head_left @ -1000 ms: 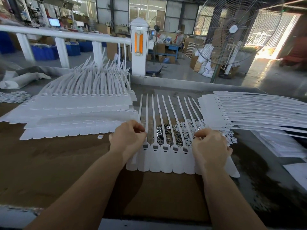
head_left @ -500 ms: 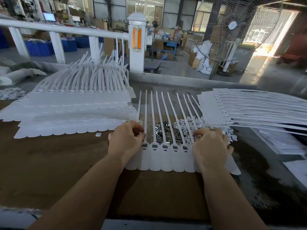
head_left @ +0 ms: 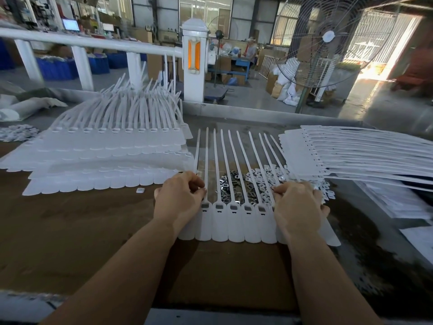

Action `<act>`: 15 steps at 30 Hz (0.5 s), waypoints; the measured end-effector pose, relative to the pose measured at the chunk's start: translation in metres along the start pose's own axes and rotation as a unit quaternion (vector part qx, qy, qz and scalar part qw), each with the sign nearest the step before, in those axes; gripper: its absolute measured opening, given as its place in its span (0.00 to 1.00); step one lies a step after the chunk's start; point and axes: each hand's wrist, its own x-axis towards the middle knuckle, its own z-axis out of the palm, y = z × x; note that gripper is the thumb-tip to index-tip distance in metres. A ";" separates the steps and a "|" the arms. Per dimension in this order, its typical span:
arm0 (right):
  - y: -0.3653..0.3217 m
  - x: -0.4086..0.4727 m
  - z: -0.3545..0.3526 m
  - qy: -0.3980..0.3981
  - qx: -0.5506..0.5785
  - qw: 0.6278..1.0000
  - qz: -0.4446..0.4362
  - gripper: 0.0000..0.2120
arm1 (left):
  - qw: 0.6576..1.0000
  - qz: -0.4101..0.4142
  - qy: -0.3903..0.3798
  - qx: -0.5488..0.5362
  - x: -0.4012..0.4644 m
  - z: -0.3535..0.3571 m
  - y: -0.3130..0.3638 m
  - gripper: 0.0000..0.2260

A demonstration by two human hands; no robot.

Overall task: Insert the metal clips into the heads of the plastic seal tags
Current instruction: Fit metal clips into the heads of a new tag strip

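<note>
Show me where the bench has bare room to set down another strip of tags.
Free: brown bench top left of the left hand, below the left tag stack; also the patch near the front edge between the forearms. Crowded: clip pile behind the tag strip, right tag stack, right hand.

The scene is lit mainly by daylight that pours in through the open doorway [head_left: 384, 50] at upper right, where the picture is blown out to white and a glare patch is thrown across the concrete floor [head_left: 365, 90]. The brown worktable [head_left: 70, 231] is left rather dim, with soft shadows cast under the forearms and beneath the row of white seal tags [head_left: 236, 228]. Strong wide-angle bending is seen in the white railing [head_left: 93, 42] and along the frame edges, and the near table edge and far right side are smeared and out of focus.
</note>
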 end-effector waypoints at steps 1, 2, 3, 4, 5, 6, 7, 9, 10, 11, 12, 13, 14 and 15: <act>0.000 0.000 0.001 0.004 0.009 1.000 0.000 0.09 | 1.000 0.000 0.001 -0.001 0.000 0.000 0.000 0.06; 0.001 0.000 0.001 0.009 0.019 1.000 0.001 0.09 | 1.000 0.000 0.002 -0.002 0.000 0.000 -0.001 0.06; 0.001 0.000 0.002 0.014 0.029 0.999 0.003 0.08 | 1.000 0.000 0.002 -0.003 0.000 0.000 -0.001 0.06; 0.002 0.001 0.003 0.018 0.040 0.999 0.005 0.07 | 1.000 0.000 0.003 -0.004 0.000 0.000 -0.001 0.06; 0.002 0.001 0.003 0.023 0.052 0.998 0.007 0.06 | 1.000 -0.001 0.003 -0.005 0.000 0.000 -0.001 0.06; 0.002 0.002 0.004 0.029 0.065 0.997 0.009 0.06 | 1.000 -0.001 0.003 -0.005 0.000 0.000 -0.001 0.06; 0.001 0.002 0.004 0.038 0.080 0.996 0.010 0.05 | 1.000 -0.002 0.003 -0.006 0.000 -0.001 -0.001 0.05; 0.001 0.002 0.005 0.064 0.117 0.991 -0.002 0.03 | 1.000 -0.001 0.004 -0.009 -0.001 -0.001 -0.001 0.06; 0.000 0.001 0.006 0.076 0.136 0.988 -0.019 0.03 | 1.000 0.000 0.005 -0.013 -0.001 -0.001 -0.001 0.06; -0.001 0.000 0.006 0.082 0.155 0.983 -0.045 0.02 | 1.000 0.002 0.006 -0.018 -0.002 -0.001 -0.001 0.07; -0.002 0.000 0.007 0.080 0.174 0.978 -0.078 0.02 | 1.000 0.007 0.007 -0.025 -0.003 -0.001 0.000 0.08; -0.004 -0.002 0.007 0.072 0.192 0.972 -0.111 0.02 | 0.999 0.013 0.009 -0.031 -0.003 -0.001 0.001 0.08; -0.007 -0.003 0.007 0.062 0.211 0.965 -0.141 0.01 | 0.999 0.022 0.012 -0.035 -0.004 -0.002 0.001 0.09; -0.009 -0.005 0.007 0.050 0.229 0.958 -0.164 0.01 | 0.999 0.031 0.015 -0.038 -0.005 -0.002 0.002 0.10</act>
